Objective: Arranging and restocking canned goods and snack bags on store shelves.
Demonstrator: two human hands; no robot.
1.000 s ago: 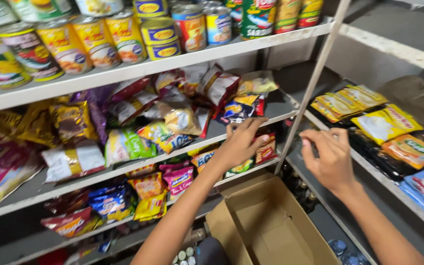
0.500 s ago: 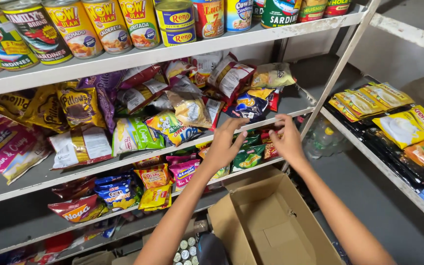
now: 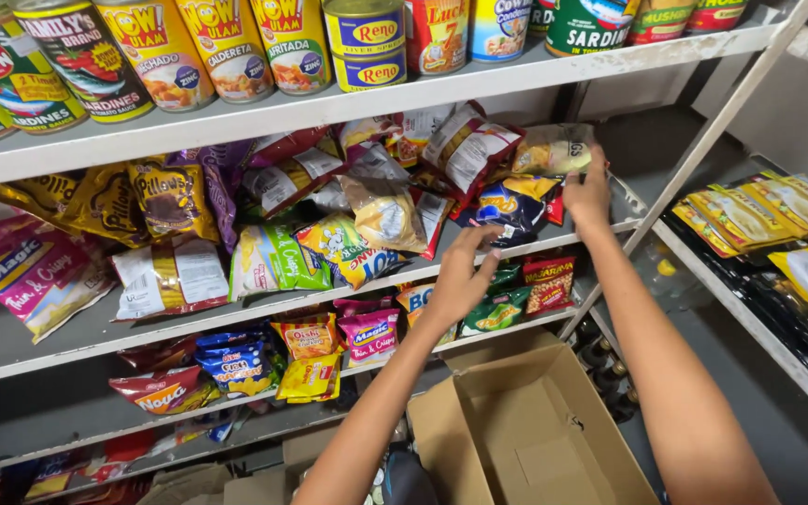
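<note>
A white metal shelf rack (image 3: 264, 117) in a small shop stands in front of me, with tall cans (image 3: 226, 42) lined along its top board and snack packets heaped on the boards below. An open cardboard box (image 3: 526, 430) sits on the floor under my arms, its flaps spread.

My left hand (image 3: 460, 276) hangs at the front edge of the middle shelf (image 3: 236, 313), fingers (image 3: 483, 238) loosely spread and slightly curled, pinching nothing. It is just beside a dark blue snack packet (image 3: 512, 206) that leans at the shelf's right end, and I cannot tell whether my fingertips touch it.

My right hand (image 3: 589, 192) is higher and further right, fingers together and laid flat against the side of a pale, clear-fronted packet (image 3: 552, 150) that lies on top of the pile, just under the top board. Below my left hand, green and red packets (image 3: 526, 295) stand on the lower shelf.
</note>
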